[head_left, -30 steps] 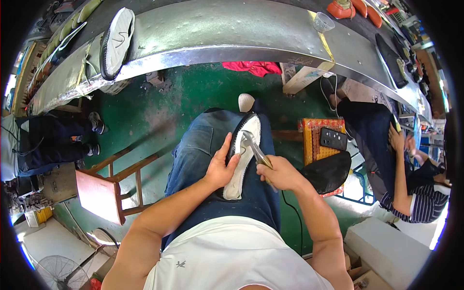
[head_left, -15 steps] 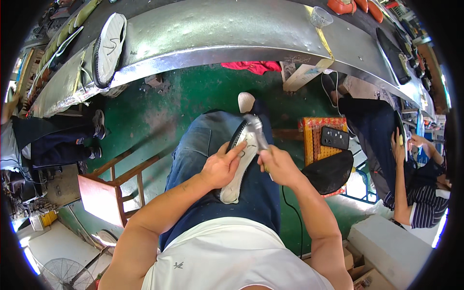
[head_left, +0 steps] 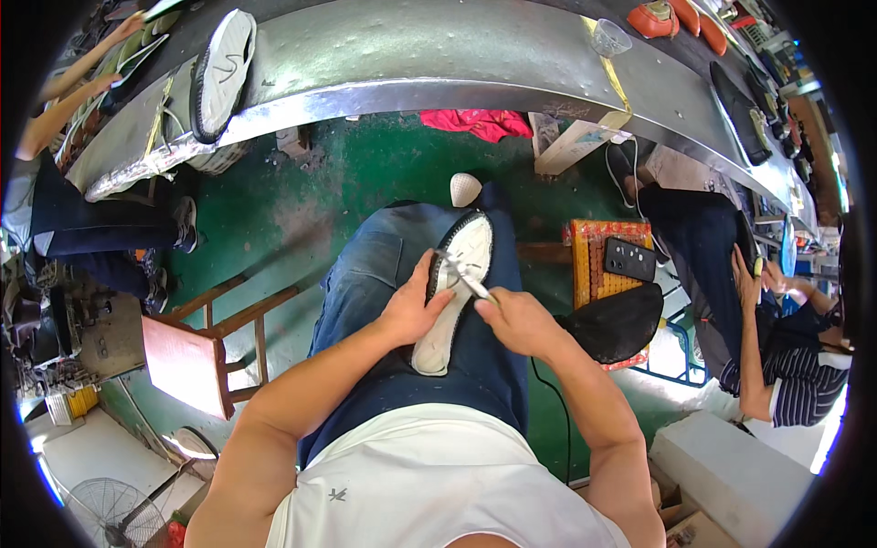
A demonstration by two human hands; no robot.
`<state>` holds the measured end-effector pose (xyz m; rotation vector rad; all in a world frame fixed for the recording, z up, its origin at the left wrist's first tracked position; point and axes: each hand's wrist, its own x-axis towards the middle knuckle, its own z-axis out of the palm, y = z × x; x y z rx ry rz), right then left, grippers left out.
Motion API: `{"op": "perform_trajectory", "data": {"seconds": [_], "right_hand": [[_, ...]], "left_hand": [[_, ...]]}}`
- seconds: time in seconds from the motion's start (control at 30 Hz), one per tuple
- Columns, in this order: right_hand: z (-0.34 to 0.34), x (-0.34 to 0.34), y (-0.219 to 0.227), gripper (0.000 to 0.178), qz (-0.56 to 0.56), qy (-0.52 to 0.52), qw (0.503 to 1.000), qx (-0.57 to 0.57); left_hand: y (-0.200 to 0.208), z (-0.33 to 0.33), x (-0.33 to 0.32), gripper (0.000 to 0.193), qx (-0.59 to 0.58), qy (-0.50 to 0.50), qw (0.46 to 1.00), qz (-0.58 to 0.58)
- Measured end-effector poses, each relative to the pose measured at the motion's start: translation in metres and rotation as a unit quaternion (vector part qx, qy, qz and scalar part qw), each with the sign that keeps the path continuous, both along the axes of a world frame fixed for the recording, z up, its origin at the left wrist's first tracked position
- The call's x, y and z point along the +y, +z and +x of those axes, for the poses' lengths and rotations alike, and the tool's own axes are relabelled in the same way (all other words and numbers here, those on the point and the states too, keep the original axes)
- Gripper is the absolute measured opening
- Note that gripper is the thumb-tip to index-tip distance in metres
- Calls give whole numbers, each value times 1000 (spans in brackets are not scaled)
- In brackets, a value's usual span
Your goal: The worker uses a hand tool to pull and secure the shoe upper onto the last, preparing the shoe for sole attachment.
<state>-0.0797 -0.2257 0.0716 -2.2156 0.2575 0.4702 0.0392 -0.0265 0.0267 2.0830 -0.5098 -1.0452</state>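
A shoe (head_left: 469, 240) lies bottom up across my lap, its pale underside rimmed by a dark edge. Around its left edge my left hand (head_left: 413, 306) is closed, with the thumb resting across the pale face. My right hand (head_left: 519, 321) grips a slim metal hand tool (head_left: 470, 279), whose exact kind I cannot make out. The tool slants over the middle of the shoe, and its tip reaches the left edge close to my left fingers. Blue trousers (head_left: 370, 260) lie beneath the shoe.
A metal-topped bench (head_left: 411, 55) curves ahead, with another pale shoe (head_left: 222, 78) at its left. To my right, a beaded seat (head_left: 589, 265) bears a phone (head_left: 630, 259) and a black cloth item (head_left: 617, 324). A wooden stool (head_left: 187, 365) stands left. Co-workers sit right and stand left.
The tool has moved from the shoe's toe down to its left edge. The shoe has turned slightly. At the far left, a co-worker's arms now reach over the bench.
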Motion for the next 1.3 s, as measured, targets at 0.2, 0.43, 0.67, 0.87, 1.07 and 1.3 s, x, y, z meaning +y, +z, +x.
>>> {"op": "perform_trajectory", "data": {"seconds": [0.2,0.43,0.67,0.87,1.07,1.3], "right_hand": [[-37,1,43,36,51,73,990,113],[-46,39,44,36,-115,153,980,52],[-85,22,-5,36,-25,89,994,59],[-71,17,33,34,86,-10,995,59],[-56,26,-1,36,127,-52,989,55],[-74,6,-50,42,264,-238,934,20]], "left_hand": [[-24,33,1,84,262,37,952,-152],[-21,19,7,87,263,50,951,-157],[-39,-30,49,94,197,-3,958,-206],[-27,-46,54,99,169,-48,971,-159],[-21,-29,61,90,102,5,979,-174],[159,63,65,84,364,150,820,-416]]}}
